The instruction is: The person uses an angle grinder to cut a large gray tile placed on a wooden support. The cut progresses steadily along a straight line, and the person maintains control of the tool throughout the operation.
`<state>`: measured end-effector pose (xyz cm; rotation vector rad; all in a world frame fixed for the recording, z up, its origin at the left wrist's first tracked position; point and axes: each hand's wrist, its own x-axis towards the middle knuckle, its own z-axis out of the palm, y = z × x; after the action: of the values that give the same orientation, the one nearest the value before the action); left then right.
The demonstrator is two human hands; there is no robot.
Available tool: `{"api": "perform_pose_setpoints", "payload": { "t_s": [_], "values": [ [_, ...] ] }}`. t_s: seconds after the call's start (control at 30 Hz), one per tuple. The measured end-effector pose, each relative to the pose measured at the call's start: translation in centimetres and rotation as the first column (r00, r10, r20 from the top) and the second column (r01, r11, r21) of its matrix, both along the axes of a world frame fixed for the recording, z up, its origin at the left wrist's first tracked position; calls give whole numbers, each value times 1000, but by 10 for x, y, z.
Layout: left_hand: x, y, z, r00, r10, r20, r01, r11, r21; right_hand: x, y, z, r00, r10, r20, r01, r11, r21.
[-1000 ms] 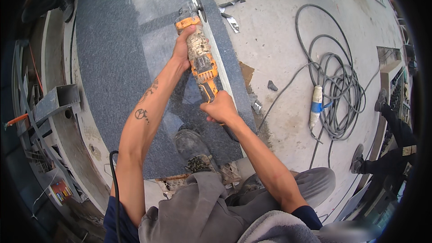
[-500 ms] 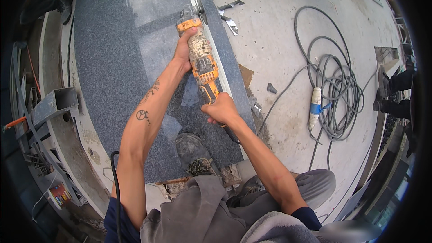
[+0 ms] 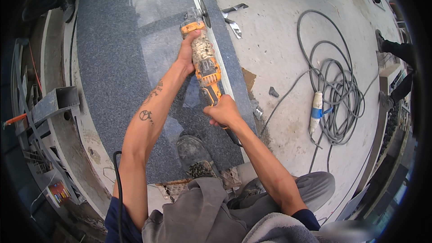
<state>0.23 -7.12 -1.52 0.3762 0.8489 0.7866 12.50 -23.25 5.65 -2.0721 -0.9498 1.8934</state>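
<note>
An orange and grey angle grinder [image 3: 205, 58], caked with pale dust, is held in both my hands over a dark grey speckled stone slab [image 3: 108, 76]. My left hand [image 3: 187, 50] wraps round its body near the head. Around the rear handle, my right hand [image 3: 224, 110] is closed; whether a finger presses the switch is hidden. The thin disc [image 3: 205, 14] stands on edge at a pale straight strip [image 3: 218, 56] running lengthwise along the slab. Whether the disc touches or turns, I cannot tell. My dusty shoe [image 3: 193, 150] rests on the slab's near end.
A coiled grey cable [image 3: 344, 103] with a blue and white connector [image 3: 317, 112] lies on the concrete floor at right. Torn silvery scraps [image 3: 234, 28] lie beside the slab. A square metal tube [image 3: 60, 101] juts in at left. Other people's feet show at far left, top and right.
The view has shifted slightly. At far right, a person's legs have moved into a wider stride. The grinder and both my hands keep nearly the same place on the slab.
</note>
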Motion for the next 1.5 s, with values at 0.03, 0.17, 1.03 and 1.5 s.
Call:
{"api": "perform_pose_setpoints", "payload": {
  "t_s": [0.03,0.17,1.03,1.5],
  "values": [
    [0,0,0,1000,6,5,-6,1000,8,0,0,0,1000,2,4,-2,1000,3],
    [1,3,-3,1000,16,-13,-16,1000,11,-1,1,-1,1000,-12,-6,12,1000,13],
    [-1,36,-2,998,19,-52,-20,1000,-6,1,36,27,980,-52,-192,40,997,-66],
    [3,4,9,999,30,-37,-30,1000,3,2,7,24,980,-61,-189,50,997,-59]
  ]
}}
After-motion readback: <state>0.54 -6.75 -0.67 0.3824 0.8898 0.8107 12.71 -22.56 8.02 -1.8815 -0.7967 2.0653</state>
